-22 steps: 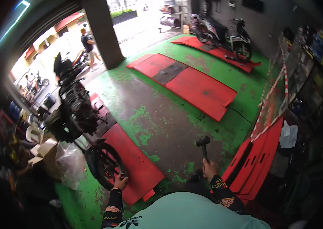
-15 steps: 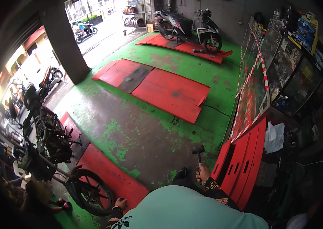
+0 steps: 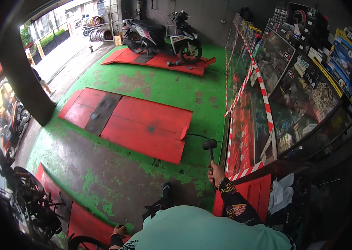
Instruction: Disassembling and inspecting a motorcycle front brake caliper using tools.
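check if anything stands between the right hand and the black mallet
Nothing visible does: the bare right hand is closed directly around the handle of the black mallet, whose head sticks out beyond the fist. The patterned sleeve ends at the wrist, clear of the grip.

Worn green floor (image 3: pixel 176 85), grey wall (image 3: pixel 209 26), glass display cases (image 3: pixel 303 93), daylit opening (image 3: pixel 68 49)

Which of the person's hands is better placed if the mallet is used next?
Probably the right hand: it grips the dark mallet by the handle, head pointing away from the body. The left hand is low in view near a black wheel, with no tool visible in it.
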Tool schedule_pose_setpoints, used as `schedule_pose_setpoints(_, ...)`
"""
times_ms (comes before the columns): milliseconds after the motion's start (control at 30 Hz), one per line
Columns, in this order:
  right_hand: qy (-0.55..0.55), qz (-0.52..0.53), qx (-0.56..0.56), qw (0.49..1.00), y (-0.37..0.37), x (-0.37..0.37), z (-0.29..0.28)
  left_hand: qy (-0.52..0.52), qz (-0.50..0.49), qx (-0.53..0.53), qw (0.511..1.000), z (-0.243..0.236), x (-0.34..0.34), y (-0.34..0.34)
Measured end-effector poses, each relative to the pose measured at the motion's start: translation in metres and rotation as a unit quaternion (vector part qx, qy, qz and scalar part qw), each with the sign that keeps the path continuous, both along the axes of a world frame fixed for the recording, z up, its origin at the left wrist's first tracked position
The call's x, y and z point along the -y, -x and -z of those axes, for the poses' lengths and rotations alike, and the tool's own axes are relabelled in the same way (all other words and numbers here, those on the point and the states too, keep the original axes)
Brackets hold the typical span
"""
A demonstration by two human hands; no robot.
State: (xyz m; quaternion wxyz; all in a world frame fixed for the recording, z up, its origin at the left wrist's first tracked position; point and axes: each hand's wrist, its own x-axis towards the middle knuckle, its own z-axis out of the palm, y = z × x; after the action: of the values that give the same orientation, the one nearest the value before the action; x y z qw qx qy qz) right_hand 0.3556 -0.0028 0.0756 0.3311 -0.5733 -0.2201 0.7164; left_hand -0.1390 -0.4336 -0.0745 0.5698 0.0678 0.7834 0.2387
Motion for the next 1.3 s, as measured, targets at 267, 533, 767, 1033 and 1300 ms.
schedule_pose_setpoints(267, 0.041, 0.049, 0.030, 0.997, -0.026, -0.049, 0.013, 0.055, 0.132, 0.001, 0.990, 0.030, -0.271, 0.076)
schedule_pose_setpoints(533, 0.099, 0.160, -0.006, 0.982, -0.096, -0.152, 0.024, -0.155, 0.276, -0.118, 0.941, -0.006, -0.633, 0.024)
schedule_pose_setpoints(767, 0.117, 0.129, -0.042, 0.984, -0.179, -0.327, 0.045, -0.167, 0.277, -0.064, 0.944, -0.025, -0.786, -0.124)
schedule_pose_setpoints(1033, 0.093, 0.076, -0.090, 0.989, -0.200, -0.578, 0.022, -0.064, 0.310, -0.043, 0.947, 0.009, -0.776, -0.192)
schedule_pose_setpoints(1300, 0.117, 0.026, -0.066, 0.991, -0.200, -0.748, 0.030, 0.086, 0.322, -0.061, 0.941, 0.025, -0.785, -0.160)
